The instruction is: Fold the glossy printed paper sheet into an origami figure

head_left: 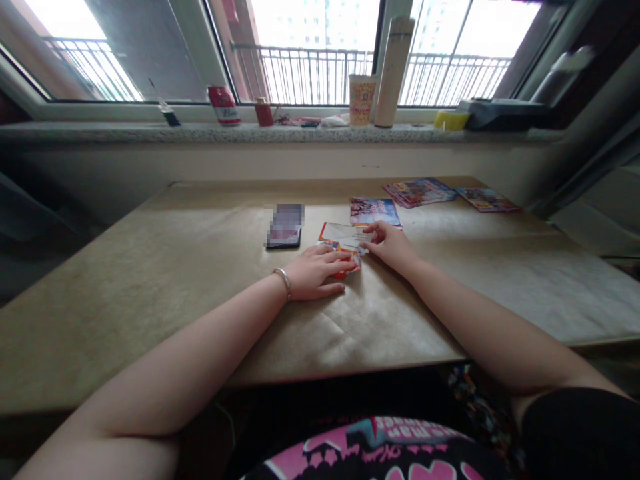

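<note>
On the table lies a folded paper leaflet [345,235], its pale inner side and orange edge facing up. My left hand [320,270] rests flat on the lower, colourful part of it, fingers stretched out and a silver bracelet at the wrist. At the leaflet's right edge, my right hand [384,243] pinches the paper between thumb and fingers. Just beyond that hand is a blue printed leaflet [374,211], partly covered by the fingers. A smartphone [286,227] lies to the left, its screen blurred out.
A fanned stack of printed leaflets [419,192] lies at the back right, with another small pile [487,199] beside it. Along the windowsill [280,133] stand a red can [223,105], a paper cup [362,100], a tall cylinder [395,73] and a yellow object [451,120].
</note>
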{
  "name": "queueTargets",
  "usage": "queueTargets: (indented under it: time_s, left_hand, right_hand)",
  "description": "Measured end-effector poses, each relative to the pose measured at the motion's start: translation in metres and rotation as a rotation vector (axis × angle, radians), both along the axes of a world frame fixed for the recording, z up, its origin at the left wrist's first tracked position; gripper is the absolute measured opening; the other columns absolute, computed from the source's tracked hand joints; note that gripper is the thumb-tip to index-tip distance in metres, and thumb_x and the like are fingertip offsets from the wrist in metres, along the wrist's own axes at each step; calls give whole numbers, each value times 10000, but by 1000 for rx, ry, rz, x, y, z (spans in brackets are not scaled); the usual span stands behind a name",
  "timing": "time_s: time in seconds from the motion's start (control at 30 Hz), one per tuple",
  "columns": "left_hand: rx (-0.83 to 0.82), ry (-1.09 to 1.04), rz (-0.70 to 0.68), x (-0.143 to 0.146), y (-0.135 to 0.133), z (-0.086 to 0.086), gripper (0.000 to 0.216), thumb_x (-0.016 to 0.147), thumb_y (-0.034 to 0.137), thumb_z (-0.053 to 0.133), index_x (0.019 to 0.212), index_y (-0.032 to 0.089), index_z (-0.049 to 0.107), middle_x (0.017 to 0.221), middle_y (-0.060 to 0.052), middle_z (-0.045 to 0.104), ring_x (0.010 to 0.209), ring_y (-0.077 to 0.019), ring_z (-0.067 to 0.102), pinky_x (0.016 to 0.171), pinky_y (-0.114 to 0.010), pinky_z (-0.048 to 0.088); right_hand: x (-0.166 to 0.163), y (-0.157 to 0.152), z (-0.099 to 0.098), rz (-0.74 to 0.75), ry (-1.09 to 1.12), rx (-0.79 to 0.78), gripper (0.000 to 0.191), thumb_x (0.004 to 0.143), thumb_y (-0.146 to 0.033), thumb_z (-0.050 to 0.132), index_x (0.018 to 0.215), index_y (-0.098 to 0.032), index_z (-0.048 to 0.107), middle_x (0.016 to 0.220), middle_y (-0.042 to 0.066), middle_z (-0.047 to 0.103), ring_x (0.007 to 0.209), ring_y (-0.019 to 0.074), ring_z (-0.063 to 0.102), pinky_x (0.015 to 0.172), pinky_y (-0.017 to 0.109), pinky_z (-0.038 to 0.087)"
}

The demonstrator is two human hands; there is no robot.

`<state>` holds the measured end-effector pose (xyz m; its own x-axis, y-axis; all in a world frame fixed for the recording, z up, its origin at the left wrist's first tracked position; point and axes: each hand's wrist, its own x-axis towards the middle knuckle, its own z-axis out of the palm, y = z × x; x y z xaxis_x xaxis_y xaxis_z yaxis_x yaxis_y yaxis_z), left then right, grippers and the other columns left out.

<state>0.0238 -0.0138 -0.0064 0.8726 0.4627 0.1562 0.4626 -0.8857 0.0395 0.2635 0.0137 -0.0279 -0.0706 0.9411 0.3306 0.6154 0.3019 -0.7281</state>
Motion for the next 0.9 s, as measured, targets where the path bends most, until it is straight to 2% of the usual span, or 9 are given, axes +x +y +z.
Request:
queueTargets:
  time_s: [0.07, 0.1, 0.23, 0.33, 0.47, 0.63, 0.77, 0.9]
  left_hand:
    - [2, -6, 1, 1, 0, 0, 523, 900, 498, 493, 1365, 258, 487, 1421, -52, 479, 1179, -290, 463, 1026, -446, 361]
    - [2, -6, 3, 1, 0, 0, 521, 902, 496, 491, 1365, 257, 486, 1423, -51, 477, 1179, -289, 462, 1027, -446, 362]
    - [-7, -14, 9, 1, -1, 0, 509, 904, 484, 494, 1365, 268, 486, 1418, -45, 483, 1181, -278, 462, 1031, -443, 362]
    - [-7, -26, 1, 0, 0, -1, 498, 903, 472, 500, 1362, 277, 488, 1411, -46, 488, 1176, -270, 469, 1034, -445, 362]
    - [7, -49, -6, 0, 0, -2, 486, 901, 463, 513, 1357, 295, 490, 1446, -53, 438, 1211, -269, 458, 1044, -448, 364]
    - [15, -63, 5, 0, -2, -1, 418, 885, 428, 543, 1270, 266, 568, 1360, -81, 490, 1191, -272, 483, 1031, -450, 401]
    - [72, -137, 67, 0, -3, -3, 377, 855, 400, 572, 1170, 199, 622, 1329, -138, 448, 1206, -289, 473, 1044, -453, 405]
    - [207, -238, 79, -1, -1, -5, 565, 811, 450, 625, 1297, 178, 529, 1398, -149, 393, 1318, -311, 365, 1123, -461, 318]
  right_hand:
    - [-2, 1, 0, -33, 91, -43, 441, 682, -272, 723, 1086, -180, 571, 599, -65, 562, 533, 115, 528, 543, 240, 417]
    - [-3, 1, 1, -33, 113, -75, 457, 680, -267, 720, 1100, -170, 567, 597, -64, 564, 527, 113, 523, 538, 238, 415]
    - [0, 3, 0, 26, 54, -166, 219, 715, -313, 680, 861, -150, 669, 650, -2, 638, 563, 118, 536, 563, 245, 417]
    - [3, 4, -1, 34, -4, -175, 240, 716, -375, 674, 774, -142, 679, 631, 6, 638, 542, 119, 517, 530, 242, 388]
    - [3, 3, -2, 107, -65, -125, 201, 729, -322, 648, 808, -143, 695, 633, 3, 647, 546, 122, 522, 537, 238, 394]
    - [5, -2, 2, 251, -71, -34, 197, 771, -258, 594, 921, -167, 683, 877, 38, 714, 733, 156, 612, 683, 257, 472]
    - [7, -6, 5, 245, -180, -19, 163, 792, -313, 590, 850, -171, 645, 800, 32, 683, 655, 144, 574, 607, 244, 439]
    - [5, -11, 11, 238, -304, 63, 136, 790, -314, 584, 757, -182, 585, 739, 26, 636, 639, 143, 543, 597, 243, 404]
